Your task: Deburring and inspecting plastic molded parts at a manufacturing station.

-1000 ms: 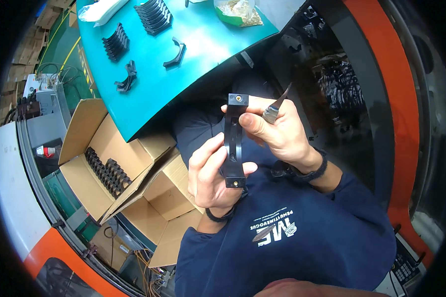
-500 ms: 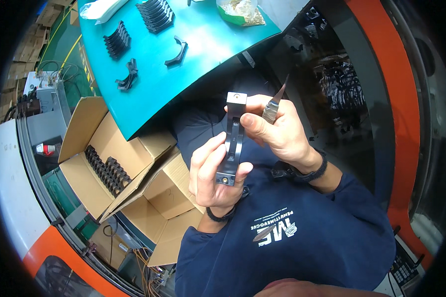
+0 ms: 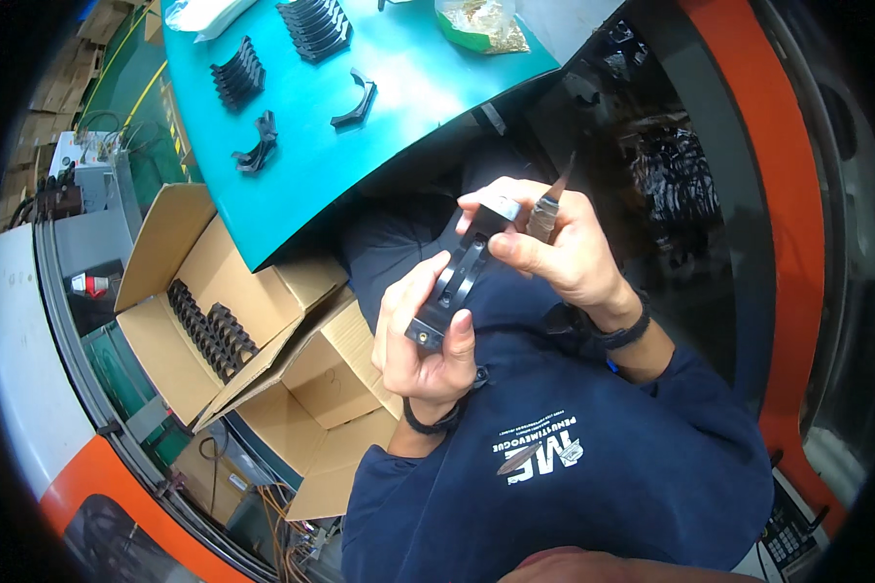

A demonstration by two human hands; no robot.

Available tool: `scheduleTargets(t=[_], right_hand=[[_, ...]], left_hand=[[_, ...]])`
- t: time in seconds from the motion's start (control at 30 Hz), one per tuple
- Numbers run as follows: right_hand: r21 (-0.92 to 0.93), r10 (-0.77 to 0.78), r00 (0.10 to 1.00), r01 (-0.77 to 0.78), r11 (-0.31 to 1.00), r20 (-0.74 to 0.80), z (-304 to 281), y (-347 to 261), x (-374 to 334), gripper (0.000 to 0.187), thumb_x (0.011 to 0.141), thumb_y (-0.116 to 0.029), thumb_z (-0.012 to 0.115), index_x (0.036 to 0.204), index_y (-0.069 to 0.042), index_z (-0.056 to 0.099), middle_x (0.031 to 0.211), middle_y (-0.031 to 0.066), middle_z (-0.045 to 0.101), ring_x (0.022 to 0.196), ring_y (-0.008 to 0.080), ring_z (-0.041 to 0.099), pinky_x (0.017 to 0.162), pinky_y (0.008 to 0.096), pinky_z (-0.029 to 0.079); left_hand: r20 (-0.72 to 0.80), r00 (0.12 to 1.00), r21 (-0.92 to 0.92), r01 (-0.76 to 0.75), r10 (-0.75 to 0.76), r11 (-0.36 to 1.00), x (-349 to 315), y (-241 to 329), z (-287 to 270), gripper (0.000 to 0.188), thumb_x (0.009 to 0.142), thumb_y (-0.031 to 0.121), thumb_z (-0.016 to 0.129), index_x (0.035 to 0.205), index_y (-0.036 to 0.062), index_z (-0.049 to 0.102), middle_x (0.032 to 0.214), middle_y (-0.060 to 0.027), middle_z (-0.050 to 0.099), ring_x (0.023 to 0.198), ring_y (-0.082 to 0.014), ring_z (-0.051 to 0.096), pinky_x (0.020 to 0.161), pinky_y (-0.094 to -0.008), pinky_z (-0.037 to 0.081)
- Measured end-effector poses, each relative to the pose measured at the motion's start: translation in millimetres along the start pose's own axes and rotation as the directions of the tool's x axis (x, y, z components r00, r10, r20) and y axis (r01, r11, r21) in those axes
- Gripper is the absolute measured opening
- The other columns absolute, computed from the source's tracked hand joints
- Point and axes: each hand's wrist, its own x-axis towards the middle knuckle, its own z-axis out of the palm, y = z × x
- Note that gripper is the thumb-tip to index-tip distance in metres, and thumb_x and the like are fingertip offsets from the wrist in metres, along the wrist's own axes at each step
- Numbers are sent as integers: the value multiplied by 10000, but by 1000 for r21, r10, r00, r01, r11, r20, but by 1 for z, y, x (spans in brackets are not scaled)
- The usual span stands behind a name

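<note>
In front of my chest I hold a black curved bracket (image 3: 468,269) with both hands, tilted so its upper end leans right. My left hand (image 3: 413,364) grips the lower end, where a small brass-coloured insert shows, with the thumb apart on the right side. My right hand (image 3: 578,257) pinches the upper end between thumb and fingers. A thin pointed knife (image 3: 544,216) with a wrapped handle is also tucked in that hand, its tip pointing up and away from the bracket.
A green-topped table (image 3: 306,185) carries rows of black brackets (image 3: 316,29), a single bracket (image 3: 357,100) and a bag of brass-coloured pieces (image 3: 483,26). To the left, an open carton (image 3: 165,364) holds stacked brackets. Another open carton (image 3: 326,389) stands beside it.
The bracket has turned, its upper end swinging to the right and its lower end slightly left. The right hand and knife have shifted a little right.
</note>
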Motion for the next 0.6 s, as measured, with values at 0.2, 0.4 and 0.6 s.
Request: scheduleTargets(t=[0.2,0.4,0.6], right_hand=[[-78,-145,985,152,985,97,-15,8,0,310,769,-46,751,1059,0,651,931,44,619,752,88,487,664,230,390],[-98,-176,979,186,978,101,-17,17,-1,292,763,5,743,1041,-22,659,927,-5,602,688,24,442,597,178,347],[-5,86,982,-88,996,-168,-38,33,-8,261,785,-36,745,1026,-38,645,724,-57,537,593,-2,417,534,158,317]], left_hand=[[51,984,-111,174,-169,979,-1,-5,-3,422,868,94,608,1202,-149,521,1058,-263,639,979,-301,634,889,-352,480],[123,961,-147,264,-247,953,-1,-8,-5,505,912,150,570,1323,-109,434,1195,-260,587,1059,-260,594,954,-368,439],[185,935,-32,312,-301,950,13,-26,-8,499,933,181,548,1352,-62,430,1251,-201,569,1084,-234,585,967,-357,436]])
